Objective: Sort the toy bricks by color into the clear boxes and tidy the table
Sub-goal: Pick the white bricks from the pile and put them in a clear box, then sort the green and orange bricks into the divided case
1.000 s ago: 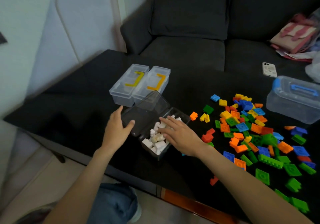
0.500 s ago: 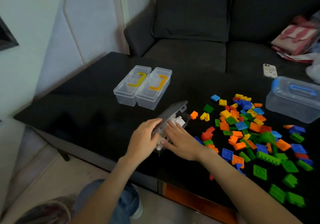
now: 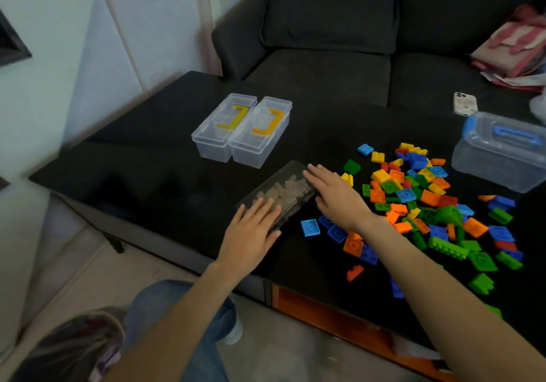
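Filling the far side of the view, a dark sofa [image 3: 325,65] stands behind the black bench [image 3: 141,175], with a phone [image 3: 465,103] and a pink bundle [image 3: 514,48] on its seat. At the bench's right edge sits a big clear tub [image 3: 499,157] with a blue handle. Toward the far left of the bench, two clear boxes [image 3: 242,133] stand side by side and touching, lids on, one with a yellow handle, the other orange. Near the front edge lies a smoky box [image 3: 280,192] with its lid down and pale bricks showing through it. The left hand [image 3: 251,231] lies flat, fingers straight, on the box's near end. The right hand [image 3: 334,192] lies flat with straight fingers on the box's far right edge. Just right of that box, loose bricks [image 3: 428,198] in blue, orange, green, yellow and red spread over the bench's right half. A lone blue brick [image 3: 310,228] lies between the two wrists, and a small red one [image 3: 354,272] sits near the front edge.
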Demonstrator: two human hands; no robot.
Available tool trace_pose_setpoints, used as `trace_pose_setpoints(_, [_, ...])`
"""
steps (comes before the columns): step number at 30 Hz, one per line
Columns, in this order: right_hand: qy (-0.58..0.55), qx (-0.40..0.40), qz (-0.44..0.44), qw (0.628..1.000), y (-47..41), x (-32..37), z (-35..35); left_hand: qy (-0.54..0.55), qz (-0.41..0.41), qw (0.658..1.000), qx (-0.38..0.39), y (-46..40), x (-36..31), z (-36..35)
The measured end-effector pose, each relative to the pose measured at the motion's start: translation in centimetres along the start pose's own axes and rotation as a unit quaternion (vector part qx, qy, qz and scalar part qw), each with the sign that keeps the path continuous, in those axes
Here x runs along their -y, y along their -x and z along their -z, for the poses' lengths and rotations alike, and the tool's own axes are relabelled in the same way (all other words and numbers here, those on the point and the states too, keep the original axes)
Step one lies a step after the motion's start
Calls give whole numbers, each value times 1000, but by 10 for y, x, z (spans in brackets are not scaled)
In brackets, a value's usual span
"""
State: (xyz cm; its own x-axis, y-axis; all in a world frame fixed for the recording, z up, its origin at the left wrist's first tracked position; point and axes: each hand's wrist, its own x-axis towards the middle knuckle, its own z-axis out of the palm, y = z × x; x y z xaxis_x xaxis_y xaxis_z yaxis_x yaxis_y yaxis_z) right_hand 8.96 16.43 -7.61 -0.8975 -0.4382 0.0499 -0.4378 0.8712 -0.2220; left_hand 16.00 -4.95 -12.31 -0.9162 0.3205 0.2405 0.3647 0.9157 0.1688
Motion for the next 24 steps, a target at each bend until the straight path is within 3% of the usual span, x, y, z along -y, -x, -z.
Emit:
trace_pose_setpoints(3, [32, 82, 7, 996, -7, -4, -14, -20, -5, 1000, -15, -6, -3, 4])
trace_pose_setpoints(6, [-10, 79, -6, 997, -5, -3, -26, -35, -19, 999, -17, -14, -2, 13])
trace_pose_setpoints(9, [-1, 81, -4, 997, -8, -6, -22, -39, -28, 999, 24, -26, 5, 20])
trace_pose_setpoints(16, [26, 84, -21, 996, -25, -6, -13, 43, 45, 989, 133, -18, 11, 20])
trace_pose_setpoints(21, [67, 67, -59, 994, -58, -7, -16, 11, 12, 998, 59, -39, 11, 16])
trace_pose_setpoints(24, [17, 21, -63, 998, -68, -12, -17, -27, -7, 999, 17, -72, 15, 5])
